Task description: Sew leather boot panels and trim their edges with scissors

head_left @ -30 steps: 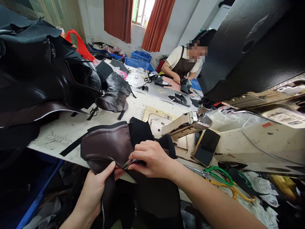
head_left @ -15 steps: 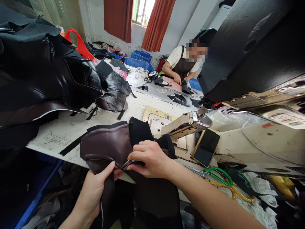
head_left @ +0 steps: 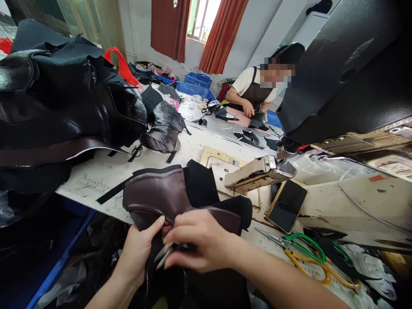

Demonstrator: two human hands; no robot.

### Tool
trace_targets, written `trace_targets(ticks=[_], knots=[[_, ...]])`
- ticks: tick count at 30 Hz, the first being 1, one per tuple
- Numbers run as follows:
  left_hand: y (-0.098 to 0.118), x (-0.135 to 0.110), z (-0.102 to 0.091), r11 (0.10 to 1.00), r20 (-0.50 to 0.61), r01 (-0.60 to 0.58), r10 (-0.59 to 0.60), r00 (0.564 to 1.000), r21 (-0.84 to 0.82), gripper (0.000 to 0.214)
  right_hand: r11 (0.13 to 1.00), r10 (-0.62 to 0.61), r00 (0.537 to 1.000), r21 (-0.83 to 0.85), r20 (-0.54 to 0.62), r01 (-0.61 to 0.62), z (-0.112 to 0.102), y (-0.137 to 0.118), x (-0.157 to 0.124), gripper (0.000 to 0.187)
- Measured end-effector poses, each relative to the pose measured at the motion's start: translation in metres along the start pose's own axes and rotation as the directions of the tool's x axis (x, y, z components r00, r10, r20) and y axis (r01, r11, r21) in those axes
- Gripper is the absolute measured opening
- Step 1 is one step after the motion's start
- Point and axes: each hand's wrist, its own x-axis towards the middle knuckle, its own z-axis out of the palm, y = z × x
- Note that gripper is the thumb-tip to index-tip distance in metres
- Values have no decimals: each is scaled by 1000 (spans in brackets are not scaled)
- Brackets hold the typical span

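Left hand (head_left: 141, 253) was pinched on the near edge of the brown boot upper (head_left: 154, 195), thumb on top and fingers under. Right hand (head_left: 199, 242) was closed around the thread snips (head_left: 162, 256). The metal tips poked out toward the left hand, right at the upper's edge. Blades looked nearly together; whether they had thread between them could not be told.

The upper lay half on the worktable (head_left: 96, 171), at its near edge, and half hanging toward the lap. The black lining (head_left: 199, 184) was already joined to it, so the stitching on this piece looked done. Judged mid-trim at the seam edge. How much edge was left was hidden under the hands.

- Post-bed sewing machine (head_left: 257, 171) just behind the upper, nothing under it.
- Phone (head_left: 287, 205) face up to its right.
- Green-handled scissors (head_left: 302, 251) lay untouched near the right forearm.
- Pile of black leather uppers (head_left: 64, 98) on the left, and one black boot upper (head_left: 164, 128) beside it.
- A co-worker (head_left: 254, 90) sat at the far end, own hands on a dark piece, well apart.
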Motion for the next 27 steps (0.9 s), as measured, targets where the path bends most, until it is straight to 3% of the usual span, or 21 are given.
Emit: trace_targets(ticks=[3, 6, 10, 17, 27], knots=[[-1, -1, -1, 995, 67, 35, -29, 997, -98, 38, 956, 181, 968, -201, -172, -214, -11, 4, -9, 26], [-3, 0, -1, 987, 86, 46, -33, 996, -157, 39, 911, 250, 947, -282, -203, -301, -18, 10, -17, 19], [-3, 1, 1, 984, 28, 81, -77, 997, -161, 33, 912, 266, 955, -286, -135, -294, -22, 13, -20, 20], [2, -4, 5, 982, -10, 96, -98, 995, -160, 12, 933, 342, 940, -117, 2, -339, -34, 24, -17, 22], [3, -5, 2, 980, 18, 115, -114, 993, -163, 27, 976, 219, 975, 4, 38, -220, -27, 24, -5, 27]])
